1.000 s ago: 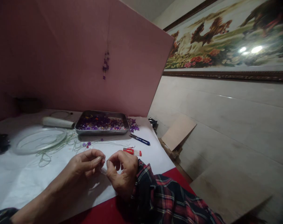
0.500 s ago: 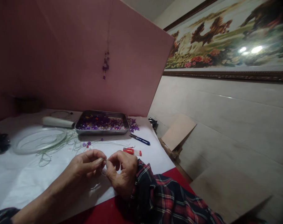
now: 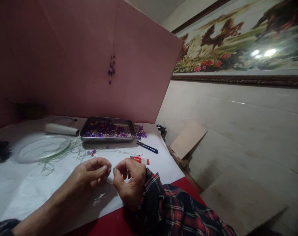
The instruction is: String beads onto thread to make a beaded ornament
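Over the front of the table, my left hand [image 3: 96,172] is closed in a pinch, thumb against fingertips. Something tiny and pale sits at those fingertips, too small to name. My right hand [image 3: 130,182] is just to the right, its thumb and index finger pressed together; what they hold, if anything, is too fine to see. A thin whitish loop [image 3: 109,180] shows below the fingertips, between the two hands. Past my right hand lies a small red and clear plastic case [image 3: 142,160]. A few purple beads [image 3: 91,152] with thin threads rest beyond my left hand.
A metal tray [image 3: 107,140] full of purple beads stands at the back, more beads spilling beside it. Blue-handled thread snips [image 3: 148,147] lie to its right. Leftward are tangled green thread [image 3: 51,159], a clear ring [image 3: 22,160] and a white roll [image 3: 61,129]. A beaded strand [image 3: 111,70] hangs behind.
My right hand has drawn slightly to the right, so its fingertips stand a little apart from my left hand's. My left hand has hardly moved.
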A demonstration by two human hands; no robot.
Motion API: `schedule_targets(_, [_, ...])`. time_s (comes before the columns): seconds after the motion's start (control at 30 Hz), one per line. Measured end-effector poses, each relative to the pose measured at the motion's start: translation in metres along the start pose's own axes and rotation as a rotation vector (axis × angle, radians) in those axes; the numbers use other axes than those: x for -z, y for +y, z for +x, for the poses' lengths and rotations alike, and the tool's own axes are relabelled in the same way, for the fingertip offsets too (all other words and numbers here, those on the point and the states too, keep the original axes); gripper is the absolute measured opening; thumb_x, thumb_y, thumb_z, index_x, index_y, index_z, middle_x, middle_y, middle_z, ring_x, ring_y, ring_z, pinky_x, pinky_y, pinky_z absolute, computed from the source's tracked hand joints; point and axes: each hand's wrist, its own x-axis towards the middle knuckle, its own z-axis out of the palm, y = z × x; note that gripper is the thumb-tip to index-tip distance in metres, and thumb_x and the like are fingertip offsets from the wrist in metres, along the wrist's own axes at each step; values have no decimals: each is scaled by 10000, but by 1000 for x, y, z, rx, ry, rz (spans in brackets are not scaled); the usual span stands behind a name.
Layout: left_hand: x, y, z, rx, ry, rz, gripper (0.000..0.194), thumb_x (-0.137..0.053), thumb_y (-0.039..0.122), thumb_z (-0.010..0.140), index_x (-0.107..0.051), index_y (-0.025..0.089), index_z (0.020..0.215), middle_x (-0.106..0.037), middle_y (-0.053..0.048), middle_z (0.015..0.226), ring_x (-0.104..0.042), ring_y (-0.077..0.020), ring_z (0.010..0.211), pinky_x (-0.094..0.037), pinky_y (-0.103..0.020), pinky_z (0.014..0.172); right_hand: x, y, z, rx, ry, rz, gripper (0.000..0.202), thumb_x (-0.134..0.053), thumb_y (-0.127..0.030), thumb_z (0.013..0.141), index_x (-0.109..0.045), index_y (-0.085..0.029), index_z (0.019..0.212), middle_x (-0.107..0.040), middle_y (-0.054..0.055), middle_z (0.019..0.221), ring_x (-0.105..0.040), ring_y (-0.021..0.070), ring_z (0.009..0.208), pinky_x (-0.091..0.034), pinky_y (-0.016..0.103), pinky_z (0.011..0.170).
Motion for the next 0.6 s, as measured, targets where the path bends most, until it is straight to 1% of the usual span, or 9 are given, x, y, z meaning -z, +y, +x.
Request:
schedule_targets(0.2, [1,-1,0,22,-11,3,148,-816,247,628,-714,174,706,-654,-23,637,-534,-117,577,-413,-211,545,-1,0,0,-3,11,26,148,-554,-147,722,-492,-181,592,-464,-69,499,-400,70,460,-259,240,515])
schedule_targets(0.3, [1,-2,0,-4,-11,13,134,-811,236,632,-720,175,710,-650,-19,632,-528,-111,570,-409,-202,538,0,-2,1,-4,7,27,154,-564,-143,721,-491,-181,591,-462,-69,498,-400,71,462,-263,241,517])
schedule_targets(0.5, [-1,-1,0,-6,7,10,184,-842,267,582,-719,172,680,-642,-16,618,-513,-108,554,-419,-200,526,1,-2,1,-20,-9,4,151,-562,-152,725,-497,-180,592,-463,-61,505,-411,76,473,-256,249,522])
schedule_targets(0.6, [-2,-1,0,-10,16,19,188,-842,277,582,-717,167,672,-643,-19,619,-521,-108,560,-428,-198,531,0,-1,0,-23,-31,12,142,-562,-154,721,-501,-180,595,-469,-60,505,-410,75,471,-257,247,519])
